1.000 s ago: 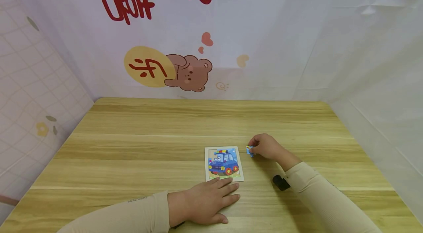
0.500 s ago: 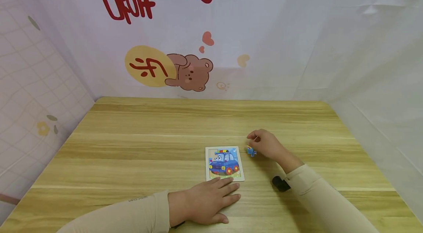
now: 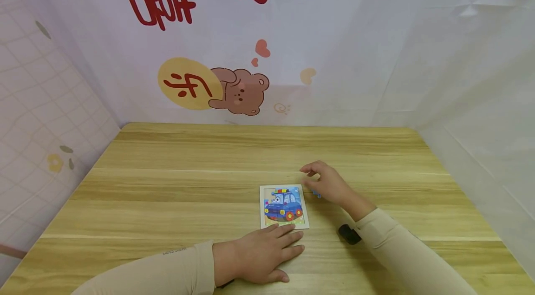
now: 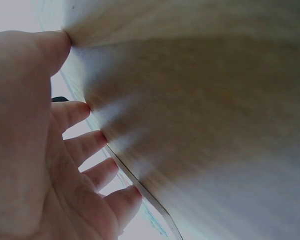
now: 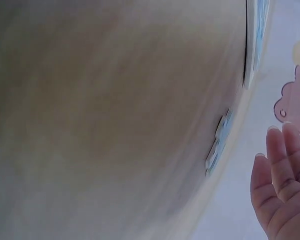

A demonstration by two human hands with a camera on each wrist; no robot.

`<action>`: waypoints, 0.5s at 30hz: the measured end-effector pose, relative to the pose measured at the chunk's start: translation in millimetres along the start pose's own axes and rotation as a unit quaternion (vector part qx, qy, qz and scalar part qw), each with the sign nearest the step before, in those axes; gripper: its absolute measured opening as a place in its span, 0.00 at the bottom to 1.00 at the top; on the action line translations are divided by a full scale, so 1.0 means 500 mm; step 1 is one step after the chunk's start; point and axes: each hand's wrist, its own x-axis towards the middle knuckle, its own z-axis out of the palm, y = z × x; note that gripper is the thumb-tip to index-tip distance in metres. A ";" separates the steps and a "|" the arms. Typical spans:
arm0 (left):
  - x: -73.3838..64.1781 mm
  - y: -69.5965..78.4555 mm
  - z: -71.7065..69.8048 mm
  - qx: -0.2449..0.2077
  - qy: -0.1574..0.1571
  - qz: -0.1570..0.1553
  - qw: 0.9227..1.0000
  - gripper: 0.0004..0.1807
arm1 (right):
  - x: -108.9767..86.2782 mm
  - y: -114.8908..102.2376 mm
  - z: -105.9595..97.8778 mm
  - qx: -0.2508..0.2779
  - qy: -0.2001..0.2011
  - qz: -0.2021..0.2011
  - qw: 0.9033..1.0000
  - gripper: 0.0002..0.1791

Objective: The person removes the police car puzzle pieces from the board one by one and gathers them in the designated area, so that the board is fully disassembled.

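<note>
A jigsaw puzzle point(image 3: 284, 206) of a blue cartoon car lies in its pale frame on the table; a bare beige patch shows at its upper left. My left hand point(image 3: 267, 255) rests palm down with fingers spread, some fingertips touching the frame's near edge. In the left wrist view, the fingertips of the left hand point(image 4: 80, 165) meet the table and the frame's edge. Right of the puzzle, a loose blue jigsaw piece point(image 3: 316, 194) lies on the table, partly covered by my right hand point(image 3: 328, 183). That hand hovers with relaxed fingers and holds nothing; the right wrist view shows the jigsaw piece point(image 5: 219, 142) apart from it.
The wooden table point(image 3: 167, 155) reaches back to a white curtain point(image 3: 355, 44) printed with a bear and red characters. Similar cloth hangs at both sides. A black wrist strap device point(image 3: 349, 234) sits under the right forearm.
My right hand let go of the loose jigsaw piece, rose off it and shifted left toward the puzzle. The piece stays on the table. My left hand has not moved.
</note>
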 end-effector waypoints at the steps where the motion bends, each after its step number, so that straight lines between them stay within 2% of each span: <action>1: 0.000 0.000 0.000 0.001 0.000 0.000 1.000 0.34 | 0.001 -0.002 0.003 0.001 -0.003 0.001 1.000 0.16; 12: 0.000 0.000 0.003 0.002 0.000 0.000 1.000 0.34 | 0.013 -0.032 0.028 -0.010 -0.030 -0.032 0.999 0.16; 15: 0.000 0.001 0.003 0.007 0.002 0.000 1.000 0.34 | 0.015 -0.043 0.038 -0.012 -0.038 -0.023 0.999 0.16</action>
